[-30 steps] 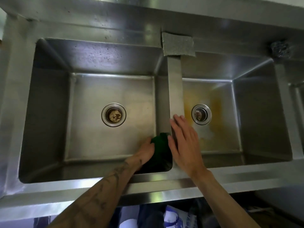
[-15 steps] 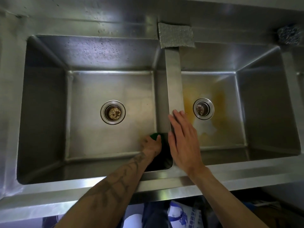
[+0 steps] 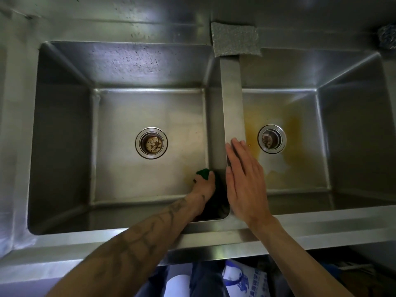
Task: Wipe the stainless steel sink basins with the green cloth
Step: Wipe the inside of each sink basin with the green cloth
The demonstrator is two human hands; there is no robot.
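Head view: scrubbing near right corner of left basin [image 3: 132, 181];
Left hand [image 3: 203, 187]: curled round green cloth [image 3: 203, 173], pressed down to scour;
Right hand [image 3: 246, 179]: flat on divider [image 3: 231, 103], probably bracing

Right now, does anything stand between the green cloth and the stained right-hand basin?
Yes. The steel divider separates the two basins, and the right hand rests flat on it. The left hand holds the green cloth in the left basin, at its near right corner.
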